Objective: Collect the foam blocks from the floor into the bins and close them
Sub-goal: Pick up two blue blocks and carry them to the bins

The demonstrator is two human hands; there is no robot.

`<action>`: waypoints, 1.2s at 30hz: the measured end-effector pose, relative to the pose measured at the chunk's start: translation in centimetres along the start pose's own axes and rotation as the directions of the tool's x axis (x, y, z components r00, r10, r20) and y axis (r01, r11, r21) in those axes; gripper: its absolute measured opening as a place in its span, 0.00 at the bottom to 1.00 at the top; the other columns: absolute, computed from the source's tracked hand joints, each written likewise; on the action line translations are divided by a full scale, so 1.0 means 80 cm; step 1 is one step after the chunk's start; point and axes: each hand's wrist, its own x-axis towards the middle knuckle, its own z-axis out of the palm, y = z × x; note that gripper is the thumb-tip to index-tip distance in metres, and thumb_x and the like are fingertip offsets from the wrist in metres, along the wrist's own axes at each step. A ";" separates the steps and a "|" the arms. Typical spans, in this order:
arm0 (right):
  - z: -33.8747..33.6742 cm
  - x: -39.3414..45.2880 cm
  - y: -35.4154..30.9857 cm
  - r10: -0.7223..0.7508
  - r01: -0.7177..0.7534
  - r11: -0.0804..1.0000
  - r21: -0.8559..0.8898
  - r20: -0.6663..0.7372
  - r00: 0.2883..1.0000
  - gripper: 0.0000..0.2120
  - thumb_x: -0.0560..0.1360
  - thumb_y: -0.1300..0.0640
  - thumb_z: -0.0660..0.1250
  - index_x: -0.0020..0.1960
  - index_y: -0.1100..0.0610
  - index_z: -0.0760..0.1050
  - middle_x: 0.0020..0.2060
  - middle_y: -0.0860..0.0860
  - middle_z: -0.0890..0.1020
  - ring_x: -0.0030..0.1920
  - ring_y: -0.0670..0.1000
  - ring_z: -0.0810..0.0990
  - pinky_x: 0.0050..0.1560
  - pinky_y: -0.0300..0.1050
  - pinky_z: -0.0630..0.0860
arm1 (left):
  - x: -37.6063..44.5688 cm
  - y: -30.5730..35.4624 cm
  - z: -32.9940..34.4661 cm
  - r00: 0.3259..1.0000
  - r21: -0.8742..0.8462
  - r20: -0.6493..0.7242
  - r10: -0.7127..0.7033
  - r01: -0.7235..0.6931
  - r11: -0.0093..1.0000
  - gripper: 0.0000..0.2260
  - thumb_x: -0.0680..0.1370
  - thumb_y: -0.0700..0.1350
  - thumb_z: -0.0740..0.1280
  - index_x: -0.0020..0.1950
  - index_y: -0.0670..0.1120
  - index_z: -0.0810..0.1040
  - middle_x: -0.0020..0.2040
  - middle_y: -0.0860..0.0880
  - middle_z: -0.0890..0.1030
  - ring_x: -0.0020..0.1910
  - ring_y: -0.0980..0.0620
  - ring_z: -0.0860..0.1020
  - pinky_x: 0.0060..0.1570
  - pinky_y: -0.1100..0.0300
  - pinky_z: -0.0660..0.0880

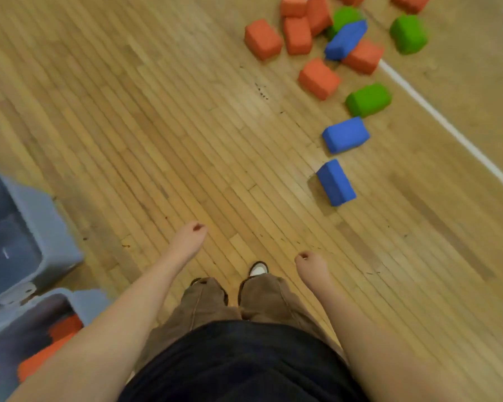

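Both arms hang down over the wood floor; left hand and right hand loosely curled, each holding nothing; brown trousers and one white shoe toe between them. Two grey-blue bins at left, lids off: the near bin holds orange blocks, the bin beyond it shows a bare bottom. Further out to the right, two blue blocks lie apart on the floor, then a green block; beyond that a loose cluster of orange, green and blue foam blocks beside a white floor line.
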 end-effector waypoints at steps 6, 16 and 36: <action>-0.088 0.060 0.002 0.073 -0.060 0.989 0.136 -0.093 0.993 0.08 0.79 0.57 0.57 0.52 0.57 0.74 0.39 0.49 0.76 0.38 0.46 0.74 0.36 0.40 0.71 | 0.068 0.133 0.052 0.992 0.121 0.070 0.101 -0.109 0.987 0.12 0.79 0.45 0.61 0.57 0.40 0.77 0.53 0.41 0.80 0.54 0.43 0.77 0.53 0.55 0.71; -0.212 0.222 -0.137 -0.035 0.050 0.993 0.111 -0.128 0.991 0.12 0.78 0.56 0.57 0.56 0.58 0.75 0.47 0.52 0.80 0.45 0.50 0.76 0.38 0.40 0.70 | 0.210 0.268 0.086 0.994 0.178 0.092 0.057 -0.072 0.981 0.15 0.81 0.48 0.58 0.63 0.43 0.74 0.59 0.46 0.77 0.53 0.50 0.73 0.50 0.60 0.67; -0.252 0.734 -0.017 -0.087 0.068 0.990 -0.122 -0.166 0.982 0.30 0.73 0.46 0.66 0.72 0.52 0.63 0.65 0.53 0.69 0.62 0.57 0.71 0.60 0.56 0.72 | 0.624 0.457 0.470 0.656 0.588 0.618 0.432 -0.751 0.299 0.23 0.80 0.51 0.57 0.75 0.50 0.60 0.75 0.49 0.60 0.72 0.46 0.58 0.70 0.50 0.54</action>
